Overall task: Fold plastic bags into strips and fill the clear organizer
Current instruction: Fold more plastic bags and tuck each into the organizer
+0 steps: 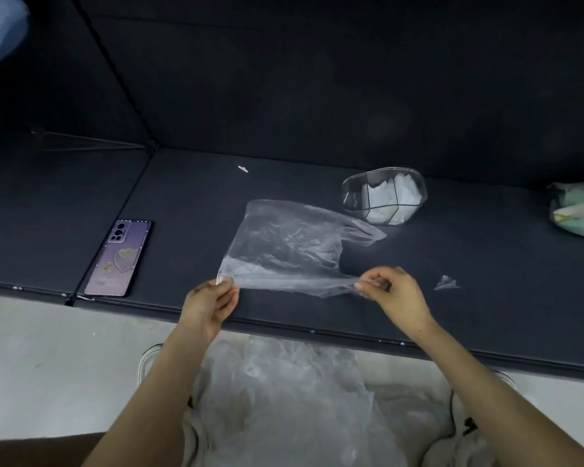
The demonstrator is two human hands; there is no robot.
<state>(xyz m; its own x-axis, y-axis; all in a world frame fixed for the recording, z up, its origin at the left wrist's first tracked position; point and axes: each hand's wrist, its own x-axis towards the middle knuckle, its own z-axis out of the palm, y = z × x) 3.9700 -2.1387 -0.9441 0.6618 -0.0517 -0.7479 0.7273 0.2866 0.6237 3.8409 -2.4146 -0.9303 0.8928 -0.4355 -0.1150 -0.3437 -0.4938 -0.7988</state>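
A clear plastic bag (pixel 284 246) lies spread flat on the dark mat, its handles pointing right. My left hand (pixel 209 306) pinches the bag's near left corner. My right hand (pixel 393 293) pinches the near handle end on the right, so the bag's near edge is stretched between both hands. The clear organizer (pixel 384 196) stands behind the bag to the right, with white folded bags inside its compartments. A heap of more clear bags (pixel 284 399) sits on my lap below the mat's edge.
A purple phone (pixel 119 259) lies face down at the left of the mat (pixel 486 264). A pale green bundle of bags (pixel 579 210) sits at the far right. A small plastic scrap (pixel 446 283) lies right of my right hand; a white clip (pixel 242 169) lies near the back.
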